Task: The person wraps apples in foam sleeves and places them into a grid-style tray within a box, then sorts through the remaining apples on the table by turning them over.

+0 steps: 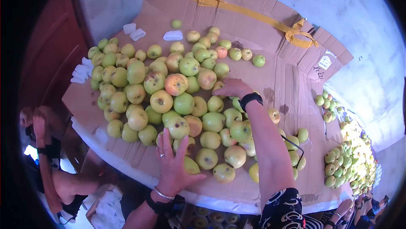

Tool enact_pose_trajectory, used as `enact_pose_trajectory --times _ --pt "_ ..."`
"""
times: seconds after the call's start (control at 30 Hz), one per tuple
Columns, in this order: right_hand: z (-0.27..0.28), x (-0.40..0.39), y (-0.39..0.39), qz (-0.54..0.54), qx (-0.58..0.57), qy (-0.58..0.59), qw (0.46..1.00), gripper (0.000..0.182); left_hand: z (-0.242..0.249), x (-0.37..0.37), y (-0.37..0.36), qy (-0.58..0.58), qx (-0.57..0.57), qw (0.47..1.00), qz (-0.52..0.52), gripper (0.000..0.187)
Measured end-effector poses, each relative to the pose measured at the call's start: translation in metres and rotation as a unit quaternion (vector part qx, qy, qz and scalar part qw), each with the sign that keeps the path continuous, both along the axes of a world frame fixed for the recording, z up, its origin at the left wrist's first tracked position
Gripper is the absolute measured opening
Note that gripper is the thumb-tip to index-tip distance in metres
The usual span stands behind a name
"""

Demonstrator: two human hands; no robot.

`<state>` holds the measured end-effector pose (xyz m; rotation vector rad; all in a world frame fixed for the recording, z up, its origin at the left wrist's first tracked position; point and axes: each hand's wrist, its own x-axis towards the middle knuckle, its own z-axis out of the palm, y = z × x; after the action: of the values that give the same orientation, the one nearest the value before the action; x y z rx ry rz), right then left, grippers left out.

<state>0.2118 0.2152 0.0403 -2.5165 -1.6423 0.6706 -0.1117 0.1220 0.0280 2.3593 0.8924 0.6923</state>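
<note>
A large heap of green and yellow apples [161, 101] lies on a cardboard-covered table, some with brown spots or a red blush. My left hand [175, 169] is at the heap's front edge, palm down with fingers spread. One green apple [191, 166] sits between its thumb and fingers, apparently touched but not gripped. My right hand [234, 88] reaches across to the middle of the heap, its fingers curled on a yellowish apple [218, 86]. The right hand's palm side is hidden from me.
Cardboard [253, 13] with yellow tape stands up along the back. White foam sleeves [172, 35] lie at the far left. A bent black rod [301, 150] is by the apples right of my forearm. More apples [351, 161] are piled at right. Other people's arms [50, 186] show at both sides.
</note>
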Motion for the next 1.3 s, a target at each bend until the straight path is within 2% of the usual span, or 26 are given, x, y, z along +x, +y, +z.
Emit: enact_pose_trajectory --times 0.1,0.2,0.23,0.27,0.3,0.33,0.4,0.43,0.5,0.53,0.6,0.67,0.73,0.83,0.9,1.03,1.1,1.17,1.3 --pt "0.001 0.005 -0.003 0.035 0.005 0.05 0.998 0.067 0.004 -0.001 0.0 0.048 -0.015 0.999 -0.003 0.112" --pt "0.034 0.009 -0.011 0.091 -0.007 0.107 0.99 0.062 0.008 -0.003 0.002 0.088 -0.012 0.996 -0.019 0.116" --pt "0.026 0.041 -0.011 0.279 0.105 0.029 0.954 0.06 0.009 -0.003 0.002 0.09 -0.016 0.996 -0.019 0.116" --pt "0.017 0.073 -0.009 0.452 0.213 -0.049 0.865 0.057 0.01 -0.004 0.003 0.081 -0.013 0.996 -0.027 0.113" --pt "0.041 0.072 -0.011 0.237 0.175 0.017 0.956 0.056 0.01 -0.003 0.004 0.071 -0.009 0.997 -0.035 0.111" --pt "0.067 0.071 -0.015 0.006 0.125 0.079 0.989 0.054 0.009 -0.002 0.006 0.07 -0.01 0.997 -0.036 0.111" --pt "0.07 0.115 -0.017 -0.071 0.149 0.171 0.971 0.063 0.005 -0.001 0.009 -0.003 -0.005 1.0 -0.027 0.107" --pt "0.058 0.132 -0.014 -0.069 0.149 0.171 0.971 0.063 0.003 -0.002 0.014 -0.023 -0.001 0.999 -0.032 0.101" --pt "0.022 0.172 -0.002 -0.272 0.213 0.12 0.931 0.073 -0.002 -0.003 0.026 -0.065 -0.032 0.997 -0.021 0.096" --pt "0.009 0.184 0.002 -0.271 0.211 0.12 0.931 0.073 -0.002 -0.005 0.029 -0.101 -0.065 0.993 -0.007 0.091" --pt "-0.013 0.201 0.01 -0.273 0.252 0.128 0.92 0.084 0.003 -0.003 0.033 -0.084 -0.071 0.994 -0.003 0.084" --pt "-0.021 0.207 0.015 -0.274 0.253 0.12 0.92 0.084 0.012 0.003 0.034 -0.045 -0.054 0.998 0.008 0.076" --pt "-0.028 0.213 0.023 -0.277 0.254 0.113 0.92 0.084 0.01 0.004 0.037 -0.03 -0.068 0.997 0.012 0.08" --pt "-0.034 0.219 0.028 -0.231 0.243 0.076 0.939 0.086 0.011 0.007 0.038 -0.045 -0.07 0.996 0.02 0.075" --pt "-0.039 0.215 0.039 -0.249 0.215 0.018 0.944 0.087 0.011 0.008 0.041 -0.044 -0.057 0.997 0.013 0.075" --pt "-0.038 0.205 0.059 -0.23 0.2 -0.012 0.952 0.088 0.013 0.009 0.045 -0.035 -0.052 0.998 0.012 0.072" --pt "-0.022 0.186 0.07 -0.188 0.094 -0.065 0.976 0.093 0.013 0.009 0.046 -0.031 -0.057 0.998 0.004 0.071" --pt "-0.057 0.226 0.094 -0.218 0.109 -0.081 0.967 0.088 0.014 0.009 0.047 -0.04 -0.052 0.998 0.005 0.069" --pt "-0.045 0.198 0.095 -0.263 0.103 -0.135 0.95 0.08 0.013 0.005 0.047 -0.066 -0.067 0.996 0.006 0.068"
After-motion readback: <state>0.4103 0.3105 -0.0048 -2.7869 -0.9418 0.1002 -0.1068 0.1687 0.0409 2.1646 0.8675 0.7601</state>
